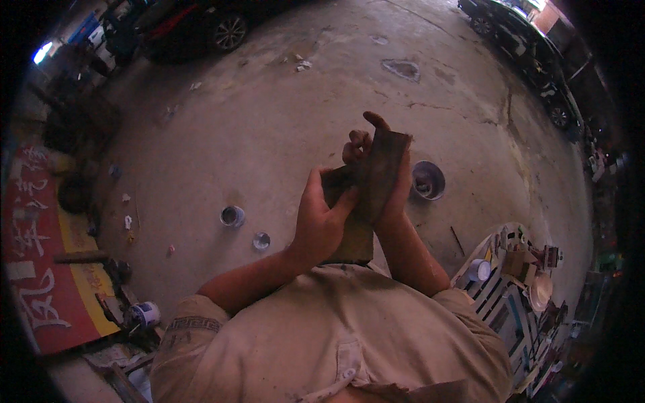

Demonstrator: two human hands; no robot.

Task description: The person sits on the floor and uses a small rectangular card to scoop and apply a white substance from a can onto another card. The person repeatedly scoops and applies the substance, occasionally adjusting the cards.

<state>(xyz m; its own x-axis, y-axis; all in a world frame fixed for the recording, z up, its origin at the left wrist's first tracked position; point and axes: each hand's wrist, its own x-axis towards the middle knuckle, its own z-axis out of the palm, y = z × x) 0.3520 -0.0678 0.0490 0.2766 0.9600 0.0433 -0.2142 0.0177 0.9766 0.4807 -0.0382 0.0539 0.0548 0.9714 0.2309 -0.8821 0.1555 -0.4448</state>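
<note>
In front of my chest I hold a dark, flat, rectangular sheet [381, 171] that looks like sandpaper; its exact kind is not clear. My right hand [402, 188] grips it from the right, partly hidden behind it, with fingertips showing past its upper left edge. My left hand [321, 218] is closed on its left part, the thumb pressing across the front. Below the hands, a brownish-yellow flat piece [355, 243] shows between my forearms; whether it belongs to the sheet I cannot tell.
On the concrete floor stand a round basin [428, 180], an open can [232, 216] and a small cup [262, 240]. A slatted pallet [494, 316] bearing clutter is at the right. At the left lie a red-and-yellow sign [47, 248] and a white bucket [144, 314]. Cars [228, 32] stand farther off.
</note>
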